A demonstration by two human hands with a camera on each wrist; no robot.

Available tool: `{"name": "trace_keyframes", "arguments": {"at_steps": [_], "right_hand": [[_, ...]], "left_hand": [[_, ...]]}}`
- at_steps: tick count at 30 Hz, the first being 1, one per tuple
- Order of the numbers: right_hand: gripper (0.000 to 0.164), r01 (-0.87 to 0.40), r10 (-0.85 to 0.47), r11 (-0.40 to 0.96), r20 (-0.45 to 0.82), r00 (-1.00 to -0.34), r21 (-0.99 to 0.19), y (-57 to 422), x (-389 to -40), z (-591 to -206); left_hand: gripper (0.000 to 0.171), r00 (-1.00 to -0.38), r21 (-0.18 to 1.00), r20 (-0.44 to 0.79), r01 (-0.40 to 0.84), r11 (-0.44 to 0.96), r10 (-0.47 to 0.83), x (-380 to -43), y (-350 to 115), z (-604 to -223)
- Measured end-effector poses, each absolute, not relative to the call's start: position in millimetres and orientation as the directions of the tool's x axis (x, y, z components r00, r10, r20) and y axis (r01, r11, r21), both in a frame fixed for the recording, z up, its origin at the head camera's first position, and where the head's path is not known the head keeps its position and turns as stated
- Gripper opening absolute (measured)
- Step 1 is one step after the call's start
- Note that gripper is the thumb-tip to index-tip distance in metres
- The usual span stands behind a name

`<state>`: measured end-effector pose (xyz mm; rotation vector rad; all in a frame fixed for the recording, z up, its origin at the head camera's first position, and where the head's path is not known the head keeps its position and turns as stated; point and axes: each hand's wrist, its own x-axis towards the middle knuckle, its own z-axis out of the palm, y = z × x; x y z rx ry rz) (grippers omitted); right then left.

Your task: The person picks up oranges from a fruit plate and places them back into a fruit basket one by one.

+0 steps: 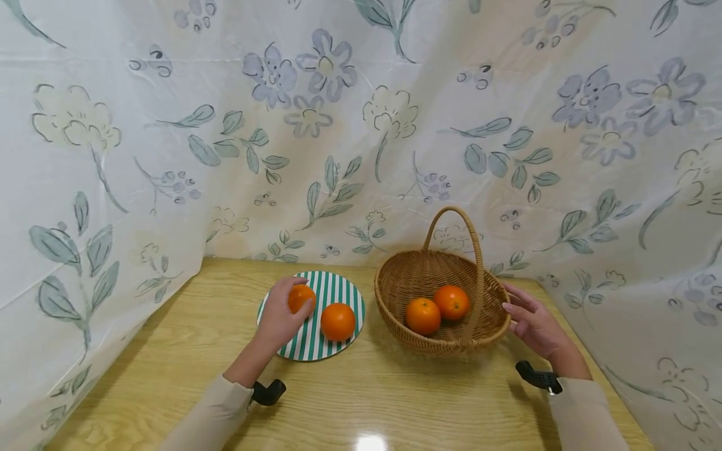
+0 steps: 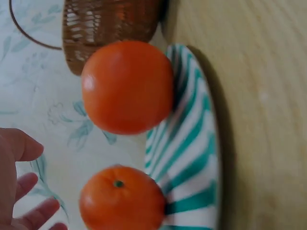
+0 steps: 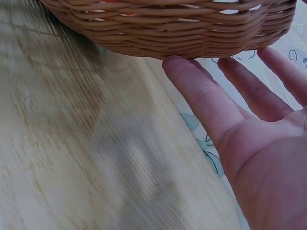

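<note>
The orange (image 1: 301,299) nearest your left hand sits on the left part of a round mat (image 1: 345,289) with green and white stripes, and in the left wrist view its green stem end shows. Your left grip (image 1: 280,318) is released around it: thumb and fingers spread on either side, and the left wrist view shows a gap between them and the fruit. Just beside it, on the right of the same mat, lies a second orange (image 1: 338,322).

Near the mat, to its right, is a wicker basket (image 1: 406,275) with a tall arched handle (image 1: 475,250). Inside it, a front orange (image 1: 423,316) and a back orange (image 1: 452,302) lie side by side. Your right grip (image 1: 537,324) is also released, its nearly straight fingers meeting the basket's right outer side without curling round it.

You wear a black device on each wrist, below light sleeves (image 1: 209,416). Everything rests on a wood-grain table (image 1: 327,407), with floral cloth (image 1: 338,150) hanging behind and along both sides.
</note>
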<state>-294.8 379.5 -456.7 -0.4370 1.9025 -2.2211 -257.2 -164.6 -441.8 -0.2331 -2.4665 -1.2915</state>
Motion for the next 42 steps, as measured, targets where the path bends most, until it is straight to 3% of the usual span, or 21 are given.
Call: {"name": "trace_keyframes", "arguments": {"at_steps": [6, 13, 25, 42], "right_hand": [[0.054, -0.045, -0.312, -0.156, 0.093, -0.946, -0.987, 379.2, -295.2, -456.9], [0.054, -0.045, -0.312, -0.162, 0.094, -0.946, -0.986, 379.4, -296.2, -457.1], [0.057, -0.049, -0.323, -0.159, 0.099, -0.941, -0.986, 379.0, -295.2, -457.2], [0.052, -0.042, -0.326, -0.188, 0.102, -0.94, -0.981, 381.6, -297.0, -461.4]], "left_hand": [[0.062, -0.954, 0.809, 0.29, 0.204, 0.551, -0.072, -257.0, -179.5, -452.7], [0.082, -0.992, 0.886, 0.114, 0.077, 0.457, -0.054, -260.4, -188.9, -461.0], [0.086, -1.0, 0.928, -0.008, -0.011, 0.371, -0.009, -278.7, -197.8, -469.1], [0.082, -1.0, 0.937, -0.014, -0.004, 0.351, 0.027, -287.9, -198.6, -478.1]]}}
